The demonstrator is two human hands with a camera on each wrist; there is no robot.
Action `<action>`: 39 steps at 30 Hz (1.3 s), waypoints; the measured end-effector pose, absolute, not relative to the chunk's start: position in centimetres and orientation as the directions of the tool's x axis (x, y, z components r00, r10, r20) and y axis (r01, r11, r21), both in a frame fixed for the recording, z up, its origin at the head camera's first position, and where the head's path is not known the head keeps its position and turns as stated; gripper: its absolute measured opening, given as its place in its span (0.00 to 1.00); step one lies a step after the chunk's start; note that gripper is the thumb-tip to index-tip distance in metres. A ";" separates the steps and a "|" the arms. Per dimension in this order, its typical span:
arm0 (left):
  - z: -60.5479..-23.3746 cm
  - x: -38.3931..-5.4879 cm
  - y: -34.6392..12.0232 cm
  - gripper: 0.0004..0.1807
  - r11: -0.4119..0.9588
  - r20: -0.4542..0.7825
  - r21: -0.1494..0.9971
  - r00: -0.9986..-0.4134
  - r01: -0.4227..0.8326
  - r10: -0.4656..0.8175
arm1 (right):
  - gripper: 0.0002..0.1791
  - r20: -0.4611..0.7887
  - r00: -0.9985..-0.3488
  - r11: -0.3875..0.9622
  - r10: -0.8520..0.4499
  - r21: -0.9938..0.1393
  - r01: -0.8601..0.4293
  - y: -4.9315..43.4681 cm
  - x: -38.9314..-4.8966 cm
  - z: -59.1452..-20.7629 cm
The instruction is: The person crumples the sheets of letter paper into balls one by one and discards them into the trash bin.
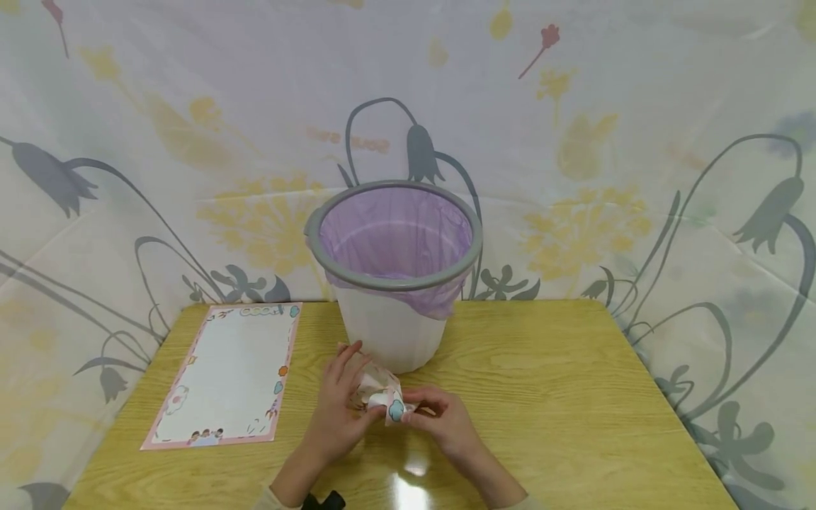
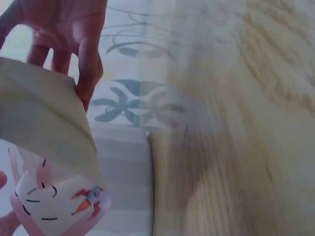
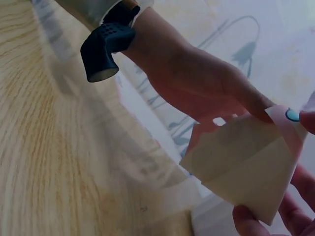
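At your far left on the wood-grain tabletop [image 1: 542, 397], a white sheet [image 1: 223, 375] with a pink border and small cartoon drawings lies flat. Next comes your left hand [image 1: 338, 404], a dark device [image 3: 106, 49] strapped at its wrist; its thumb and fingers hold the left part of a folded paper [image 1: 384, 386]. That paper is between your 2 hands, in front of the base of the bin; you cannot tell whether it touches the tabletop. It shows a plain beige side, a pink edge and a blue cloud shape. Just behind it, the white bin [image 1: 389, 329] stands upright, with a grey rim [image 1: 395, 285] and a purple liner [image 1: 401, 234] folded over its top. Then your right hand [image 1: 446, 421] pinches the paper's right end between thumb and fingers. Across the back, from side to side, hangs a pale cloth [image 1: 255, 142] printed with grey and yellow flowers.
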State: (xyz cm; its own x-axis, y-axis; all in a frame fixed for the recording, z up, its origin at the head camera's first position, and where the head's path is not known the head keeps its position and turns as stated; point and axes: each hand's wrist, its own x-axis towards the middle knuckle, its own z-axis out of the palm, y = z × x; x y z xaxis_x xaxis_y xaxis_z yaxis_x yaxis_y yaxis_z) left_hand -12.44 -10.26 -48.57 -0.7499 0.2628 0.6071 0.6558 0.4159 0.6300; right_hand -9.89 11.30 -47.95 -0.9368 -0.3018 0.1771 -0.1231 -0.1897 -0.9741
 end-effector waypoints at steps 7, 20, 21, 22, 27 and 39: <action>-47.9 -12.3 -10.9 0.47 0.396 0.550 0.687 -0.792 0.609 0.264 | 0.16 0.279 -0.887 -0.255 -0.369 -0.948 -0.192 11.9 -9.8 -47.6; -46.9 -12.7 -10.4 0.23 0.316 0.745 0.504 -0.589 0.804 0.311 | 0.16 0.271 -0.895 -0.245 -0.353 -0.951 -0.191 12.2 -10.0 -48.2; -46.9 -12.7 -10.3 0.22 0.309 0.756 0.488 -0.572 0.817 0.318 | 0.17 0.260 -0.900 -0.242 -0.350 -0.953 -0.181 12.2 -10.0 -48.2; -46.9 -12.7 -10.2 0.21 0.304 0.762 0.475 -0.559 0.826 0.326 | 0.17 0.251 -0.904 -0.239 -0.346 -0.955 -0.174 12.1 -10.0 -48.3; -47.2 -12.7 -9.6 0.14 0.238 0.802 0.422 -0.483 0.875 0.352 | 0.17 0.213 -0.926 -0.218 -0.312 -0.964 -0.148 12.0 -10.0 -48.4; -47.4 -12.4 -9.4 0.17 0.306 0.737 0.498 -0.582 0.811 0.343 | 0.16 0.199 -0.936 -0.198 -0.291 -0.969 -0.145 12.1 -10.1 -48.4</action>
State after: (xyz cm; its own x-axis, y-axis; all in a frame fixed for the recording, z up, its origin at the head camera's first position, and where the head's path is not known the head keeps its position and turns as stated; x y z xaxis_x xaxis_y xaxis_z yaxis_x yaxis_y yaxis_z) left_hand -12.39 -9.38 -47.39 -0.5825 0.3428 0.7370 0.8110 0.3063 0.4985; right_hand -10.08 12.05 -48.42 -0.9358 -0.2908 0.1990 -0.1446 -0.1981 -0.9695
